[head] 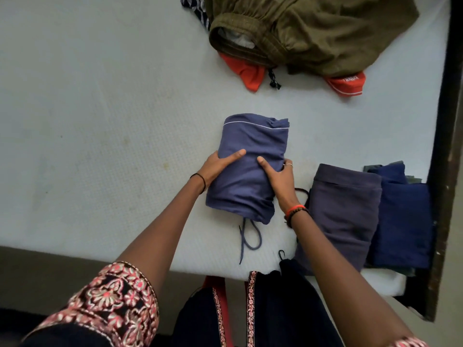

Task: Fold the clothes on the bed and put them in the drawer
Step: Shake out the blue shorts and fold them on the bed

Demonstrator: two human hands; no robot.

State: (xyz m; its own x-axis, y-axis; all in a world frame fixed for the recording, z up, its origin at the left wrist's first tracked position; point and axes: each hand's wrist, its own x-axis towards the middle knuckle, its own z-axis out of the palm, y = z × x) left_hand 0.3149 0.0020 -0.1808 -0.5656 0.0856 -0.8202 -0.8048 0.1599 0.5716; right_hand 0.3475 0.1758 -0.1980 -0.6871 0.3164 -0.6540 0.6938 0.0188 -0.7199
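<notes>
Both left hand (217,167) and right hand (279,177) clamp fingers on blue pants (251,139), lengthwise away, drawstring (250,236) nearest.

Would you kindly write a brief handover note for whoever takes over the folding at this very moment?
Hands: left hand and right hand both grip the folded blue drawstring garment by its sides, on the mattress.
Done: a purple-grey garment and a navy garment lie folded to its right.
Left: the olive garment, orange garment and striped cloth lie unfolded at the far side. The drawer is out of view.
</notes>
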